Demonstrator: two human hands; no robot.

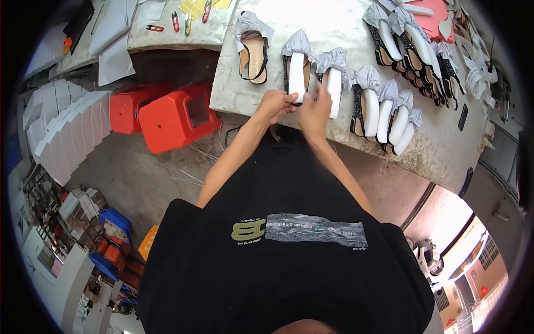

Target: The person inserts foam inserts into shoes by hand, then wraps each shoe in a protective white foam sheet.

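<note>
At the table's front edge, my left hand (273, 106) is closed, thumb and fingers pinching the heel end of a black sandal (286, 69). A white foam insert (296, 78) fills that sandal, and crumpled grey tissue paper (296, 42) covers its toe. My right hand (316, 114) is raised close by on the right, its fingers smeared by motion; whether they hold anything I cannot make out. Just beside it lies another sandal with a white insert (334, 92) and tissue at the toe. To the left sits a sandal with a bare beige insole (254, 55).
Several more stuffed sandals (367, 111) are grouped on the right of the table (233, 100). Small thread snips (175, 21) lie on the far-left table. Red plastic stools (161, 125) and stacked white boxes (72, 131) stand on the left.
</note>
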